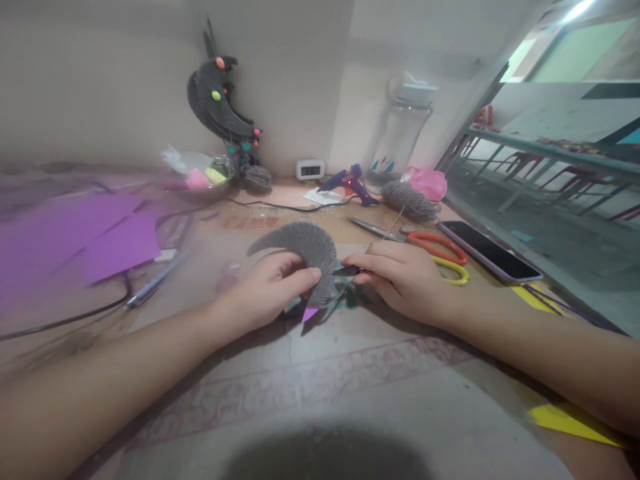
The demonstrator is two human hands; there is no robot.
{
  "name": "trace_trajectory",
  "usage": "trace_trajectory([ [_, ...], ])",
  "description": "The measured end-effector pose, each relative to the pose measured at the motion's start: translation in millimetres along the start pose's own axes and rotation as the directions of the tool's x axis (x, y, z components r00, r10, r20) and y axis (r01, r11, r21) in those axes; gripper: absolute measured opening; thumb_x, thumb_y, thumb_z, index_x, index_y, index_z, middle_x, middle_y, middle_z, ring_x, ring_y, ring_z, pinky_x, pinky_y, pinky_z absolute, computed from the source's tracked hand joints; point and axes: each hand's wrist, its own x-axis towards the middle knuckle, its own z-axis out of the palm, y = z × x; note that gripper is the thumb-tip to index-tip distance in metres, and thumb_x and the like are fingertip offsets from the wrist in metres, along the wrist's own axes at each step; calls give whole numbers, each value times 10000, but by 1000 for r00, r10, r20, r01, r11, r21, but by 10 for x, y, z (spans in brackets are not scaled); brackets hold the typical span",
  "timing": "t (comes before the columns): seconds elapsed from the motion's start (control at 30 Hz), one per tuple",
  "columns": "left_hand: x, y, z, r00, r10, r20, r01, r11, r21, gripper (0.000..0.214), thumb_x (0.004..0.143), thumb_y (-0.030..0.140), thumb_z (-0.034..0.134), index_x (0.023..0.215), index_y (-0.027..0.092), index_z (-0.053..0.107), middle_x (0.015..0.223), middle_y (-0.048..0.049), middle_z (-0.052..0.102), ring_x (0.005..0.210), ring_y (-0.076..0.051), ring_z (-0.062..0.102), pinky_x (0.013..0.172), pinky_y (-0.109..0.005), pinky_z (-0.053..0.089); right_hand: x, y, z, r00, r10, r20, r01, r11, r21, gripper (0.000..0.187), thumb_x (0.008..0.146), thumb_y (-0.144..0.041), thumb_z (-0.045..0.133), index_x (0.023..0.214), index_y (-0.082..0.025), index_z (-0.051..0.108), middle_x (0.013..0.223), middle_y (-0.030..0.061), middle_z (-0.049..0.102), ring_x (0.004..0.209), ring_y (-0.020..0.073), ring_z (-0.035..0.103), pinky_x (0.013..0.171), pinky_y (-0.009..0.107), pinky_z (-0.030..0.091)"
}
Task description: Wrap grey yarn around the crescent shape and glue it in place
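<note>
Grey yarn covers a crescent-moon shape point(323, 257) above the middle of the table, all but one bare purple tip at its lower end. My left hand point(277, 283) grips its inner curve, with the thumb on the front. My right hand point(405, 277) is closed around a small dark pointed tool point(350, 271), whose tip meets the crescent's right edge. The tool's exact kind does not show. Behind my right hand lie large scissors point(435, 243) with orange and yellow handles, and a grey yarn ball point(410, 200) trails a strand toward that hand.
Purple sheets point(120, 233) and a pen point(155, 283) lie at left. At the back are a small clock point(310, 169), a glue gun point(350, 183), a clear bottle point(403, 130) and a dark crescent ornament point(215, 100). A phone point(490, 252) lies by the table's right edge.
</note>
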Motion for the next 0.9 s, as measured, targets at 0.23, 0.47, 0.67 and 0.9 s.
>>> trace_trajectory([
  [0.23,1,-14,18,1000,-15,24,15,999,-33,357,851,397,509,566,183,539,557,28,536,536,-128,516,501,-236,365,-8,-11,-31,997,58,57,-59,998,19,320,994,-334,441,1135,-119,632,835,71,642,704,160,563,617,263,419],
  [0.47,-1,29,12,1000,-12,24,11,999,43,362,850,398,502,563,182,532,547,29,510,553,-134,517,498,-233,349,16,-57,-20,998,39,59,-36,998,-47,347,1000,-382,432,1092,-126,648,796,61,647,672,151,561,578,252,386],
  [0.67,0,3,14,999,6,51,-9,998,64,377,862,409,491,573,173,543,545,26,486,517,-121,477,474,-234,332,21,-50,-7,998,42,47,-41,998,-39,333,1008,-360,418,1071,-136,655,781,58,654,669,144,577,581,244,406],
  [0.9,-9,23,12,999,5,50,-8,998,62,365,861,393,496,571,176,541,545,29,480,533,-125,488,491,-235,343,17,-42,-13,998,42,41,-41,999,-28,303,1001,-315,438,1040,-132,677,760,58,664,654,143,582,570,245,414],
])
